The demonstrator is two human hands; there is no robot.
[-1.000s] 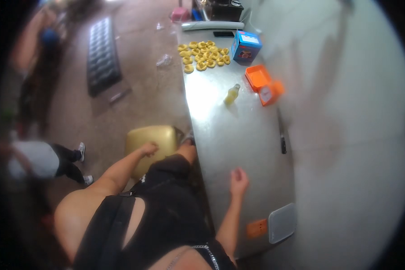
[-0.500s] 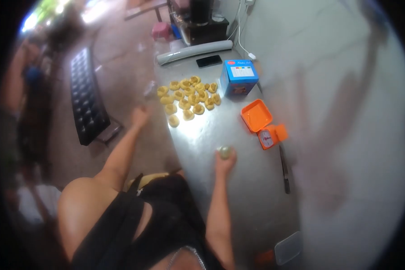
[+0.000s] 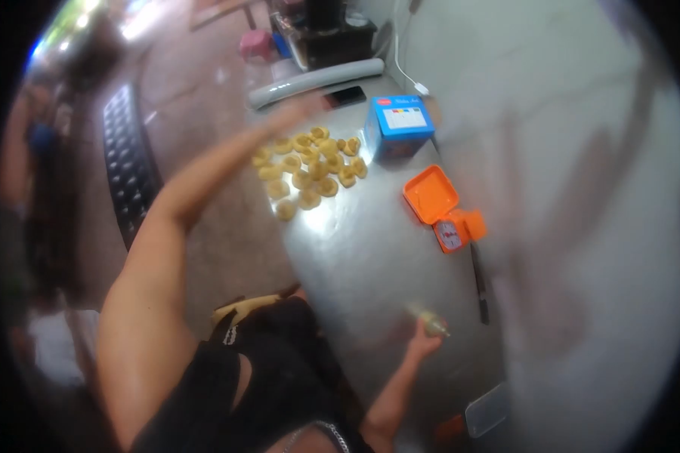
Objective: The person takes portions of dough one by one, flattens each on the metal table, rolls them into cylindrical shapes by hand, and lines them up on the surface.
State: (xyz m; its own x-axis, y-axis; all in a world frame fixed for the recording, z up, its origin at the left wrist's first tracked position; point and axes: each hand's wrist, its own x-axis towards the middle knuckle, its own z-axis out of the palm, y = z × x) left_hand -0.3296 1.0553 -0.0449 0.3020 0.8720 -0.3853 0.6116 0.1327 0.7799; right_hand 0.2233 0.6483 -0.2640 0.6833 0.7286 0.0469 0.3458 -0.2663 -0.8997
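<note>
1. Right hand [image 3: 425, 344]: closed around a small bottle of yellowish liquid [image 3: 434, 325], held tilted above the near half of the metal table [image 3: 355, 264]
2. Change at this grip: half a second earlier the bottle stood farther up the table; now, nearer the wall [image 3: 476, 90] and slanted, it appears to be fully in the hand's control
3. Left hand [image 3: 313, 106]: blurred, just beside the black smartphone [image 3: 346, 96] at the table's far end; it has swung in from above the floor [image 3: 219, 249], bringing the phone seemingly within reach; whether it grasps anything cannot be told
4. Yellow dough cups [image 3: 328, 186]: a loose cluster on the near side of the left hand, well apart from the bottle
5. Along the wall side: blue printed carton [image 3: 400, 130], orange tray [image 3: 431, 195], orange dial scale [image 3: 451, 235] touching or just beside it, and dark-handled knife [image 3: 479, 287]
</note>
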